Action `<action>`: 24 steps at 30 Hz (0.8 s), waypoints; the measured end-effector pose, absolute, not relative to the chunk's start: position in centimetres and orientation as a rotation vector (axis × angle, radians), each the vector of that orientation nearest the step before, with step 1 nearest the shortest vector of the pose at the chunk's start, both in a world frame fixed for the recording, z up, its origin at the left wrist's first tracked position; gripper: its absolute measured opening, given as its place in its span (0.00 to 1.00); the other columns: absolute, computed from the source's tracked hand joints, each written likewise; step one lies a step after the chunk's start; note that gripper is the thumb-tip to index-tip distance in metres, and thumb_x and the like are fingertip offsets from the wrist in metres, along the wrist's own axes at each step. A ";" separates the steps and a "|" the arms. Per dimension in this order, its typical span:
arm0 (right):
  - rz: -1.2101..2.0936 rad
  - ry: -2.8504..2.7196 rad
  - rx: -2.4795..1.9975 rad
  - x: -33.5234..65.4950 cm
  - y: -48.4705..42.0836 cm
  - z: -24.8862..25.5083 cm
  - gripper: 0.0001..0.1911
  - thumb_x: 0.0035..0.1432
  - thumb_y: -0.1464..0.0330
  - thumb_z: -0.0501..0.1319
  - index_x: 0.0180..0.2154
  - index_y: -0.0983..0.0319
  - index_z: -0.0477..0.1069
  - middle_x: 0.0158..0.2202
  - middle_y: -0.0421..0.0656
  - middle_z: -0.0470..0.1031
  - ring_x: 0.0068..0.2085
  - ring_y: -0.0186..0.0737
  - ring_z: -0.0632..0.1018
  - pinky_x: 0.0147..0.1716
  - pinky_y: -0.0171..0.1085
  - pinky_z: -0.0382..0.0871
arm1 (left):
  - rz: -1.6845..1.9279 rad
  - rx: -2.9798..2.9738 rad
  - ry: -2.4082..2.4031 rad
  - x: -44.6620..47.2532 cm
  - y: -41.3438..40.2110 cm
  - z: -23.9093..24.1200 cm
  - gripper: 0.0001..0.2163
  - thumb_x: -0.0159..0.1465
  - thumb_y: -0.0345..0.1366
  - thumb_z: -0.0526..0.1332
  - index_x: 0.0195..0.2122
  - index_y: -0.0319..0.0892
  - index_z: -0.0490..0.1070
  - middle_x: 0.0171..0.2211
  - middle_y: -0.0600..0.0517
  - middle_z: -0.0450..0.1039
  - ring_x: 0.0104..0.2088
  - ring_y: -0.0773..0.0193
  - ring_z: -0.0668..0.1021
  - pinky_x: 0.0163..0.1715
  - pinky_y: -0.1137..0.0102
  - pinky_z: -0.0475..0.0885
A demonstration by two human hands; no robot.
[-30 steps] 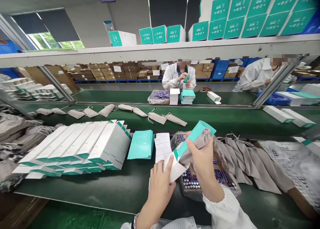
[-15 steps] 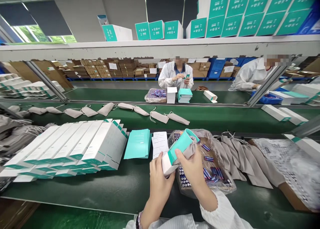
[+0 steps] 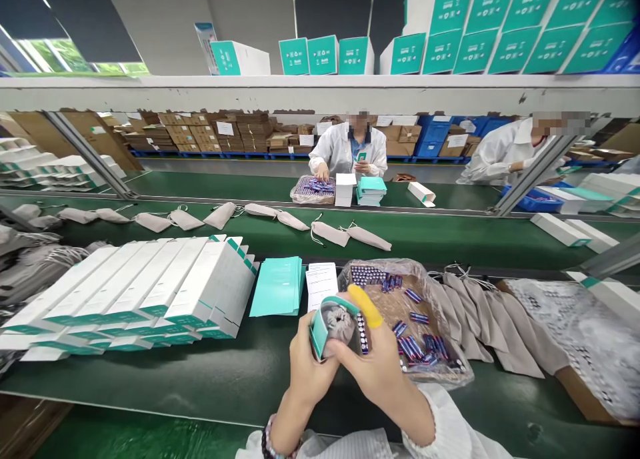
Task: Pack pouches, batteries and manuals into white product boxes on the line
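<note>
My left hand [image 3: 306,373] grips a white and teal carton [image 3: 325,325] from below, with its open end turned toward me. A grey drawstring pouch [image 3: 341,320] sits inside that opening. My right hand [image 3: 376,359] wraps the carton's right side, and its forefinger wears a yellow finger cot [image 3: 365,304]. Just behind my hands lies a plastic-lined tray of blue batteries [image 3: 407,319].
A stack of flat white and teal cartons [image 3: 145,292] lies to the left, with teal booklets [image 3: 277,287] and a printed leaflet [image 3: 321,282] beside it. Grey pouches [image 3: 493,312] lie to the right and along the far belt [image 3: 280,235]. Two people in white coats work opposite.
The carton has tipped from slanting up to facing me end-on, lower and closer. The grey pouch, earlier sticking out of the top, now sits inside the opening.
</note>
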State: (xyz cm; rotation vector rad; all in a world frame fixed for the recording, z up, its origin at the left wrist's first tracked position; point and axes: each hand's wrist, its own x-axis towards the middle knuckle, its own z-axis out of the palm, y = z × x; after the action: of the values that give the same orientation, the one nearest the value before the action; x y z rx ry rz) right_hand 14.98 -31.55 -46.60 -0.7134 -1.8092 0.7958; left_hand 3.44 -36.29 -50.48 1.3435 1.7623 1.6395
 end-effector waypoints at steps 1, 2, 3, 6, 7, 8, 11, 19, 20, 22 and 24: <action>0.683 -1.867 -0.635 15.1 -31.5 -46.3 0.31 0.59 0.70 0.64 0.63 0.53 0.61 0.52 0.48 0.74 0.52 0.50 0.77 0.52 0.49 0.73 | 1.647 1.335 1.740 3.3 -36.5 -50.7 0.19 0.57 0.42 0.64 0.48 0.43 0.67 0.38 0.51 0.78 0.37 0.57 0.81 0.38 0.66 0.76; 0.565 -1.921 -0.564 15.1 -31.4 -46.0 0.28 0.61 0.71 0.63 0.62 0.54 0.62 0.49 0.48 0.75 0.50 0.49 0.77 0.50 0.49 0.74 | 1.655 1.320 1.721 3.2 -36.7 -50.9 0.20 0.56 0.42 0.64 0.48 0.42 0.67 0.39 0.50 0.78 0.37 0.56 0.81 0.38 0.65 0.76; 0.456 -1.967 -0.518 15.0 -31.4 -46.0 0.27 0.62 0.71 0.62 0.61 0.55 0.63 0.47 0.48 0.76 0.48 0.49 0.77 0.49 0.50 0.74 | 1.667 1.300 1.705 3.1 -36.9 -51.1 0.20 0.56 0.43 0.65 0.48 0.42 0.67 0.39 0.50 0.78 0.38 0.56 0.81 0.39 0.65 0.76; 0.226 -2.100 -0.537 14.8 -31.9 -46.1 0.21 0.63 0.70 0.60 0.58 0.60 0.66 0.43 0.48 0.79 0.46 0.50 0.76 0.51 0.54 0.70 | 1.718 1.260 1.645 2.5 -37.3 -51.5 0.23 0.55 0.42 0.67 0.50 0.43 0.67 0.44 0.48 0.78 0.43 0.54 0.81 0.44 0.63 0.77; 0.179 -2.140 -0.569 14.7 -32.2 -46.1 0.19 0.64 0.70 0.60 0.56 0.61 0.68 0.44 0.48 0.79 0.46 0.51 0.75 0.52 0.56 0.68 | 1.724 1.265 1.609 2.3 -37.4 -51.5 0.23 0.55 0.42 0.68 0.51 0.43 0.67 0.45 0.47 0.78 0.44 0.54 0.81 0.45 0.62 0.77; 0.144 -2.169 -0.595 14.7 -32.5 -46.0 0.16 0.64 0.70 0.59 0.53 0.62 0.70 0.44 0.48 0.79 0.47 0.52 0.75 0.53 0.56 0.65 | 1.723 1.273 1.572 2.1 -37.5 -51.6 0.23 0.55 0.41 0.68 0.52 0.43 0.68 0.47 0.46 0.78 0.45 0.54 0.81 0.46 0.62 0.77; 0.102 -2.215 -0.615 14.7 -33.4 -45.6 0.12 0.64 0.67 0.60 0.48 0.62 0.74 0.48 0.47 0.79 0.50 0.51 0.73 0.57 0.55 0.59 | 1.722 1.286 1.487 1.7 -37.8 -51.8 0.20 0.59 0.40 0.66 0.51 0.43 0.69 0.46 0.47 0.79 0.43 0.54 0.81 0.44 0.63 0.78; 0.026 -2.514 -0.697 13.3 -34.4 -46.3 0.14 0.64 0.56 0.61 0.42 0.59 0.76 0.52 0.42 0.76 0.56 0.51 0.69 0.68 0.55 0.35 | 1.721 1.349 1.476 1.0 -38.3 -53.0 0.18 0.62 0.37 0.65 0.53 0.47 0.68 0.48 0.48 0.76 0.48 0.52 0.80 0.47 0.60 0.78; 0.030 -2.548 -0.713 13.2 -34.5 -46.3 0.16 0.65 0.55 0.60 0.44 0.60 0.76 0.52 0.43 0.76 0.56 0.52 0.69 0.68 0.55 0.35 | 1.726 1.358 1.465 0.8 -38.4 -53.2 0.19 0.61 0.37 0.65 0.54 0.48 0.68 0.49 0.48 0.76 0.49 0.51 0.80 0.49 0.59 0.77; 0.068 -2.582 -0.732 13.4 -34.8 -46.1 0.17 0.66 0.55 0.59 0.45 0.60 0.76 0.53 0.44 0.76 0.57 0.54 0.68 0.68 0.58 0.38 | 1.682 1.420 1.415 0.2 -38.4 -53.5 0.23 0.59 0.37 0.67 0.56 0.49 0.67 0.52 0.46 0.74 0.51 0.49 0.79 0.52 0.58 0.75; 0.174 -2.599 -0.713 14.4 -34.9 -45.7 0.17 0.67 0.56 0.57 0.48 0.59 0.74 0.54 0.43 0.76 0.59 0.54 0.68 0.68 0.60 0.43 | 1.548 1.478 1.382 -0.5 -38.5 -53.7 0.28 0.58 0.36 0.68 0.58 0.49 0.64 0.55 0.46 0.74 0.52 0.50 0.79 0.52 0.60 0.76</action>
State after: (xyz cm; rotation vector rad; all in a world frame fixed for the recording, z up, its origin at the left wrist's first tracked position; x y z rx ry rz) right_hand 14.43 -34.86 -45.71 -0.7132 -2.5990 0.1739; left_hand -0.50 -38.46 -53.71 1.4785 1.3821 1.5480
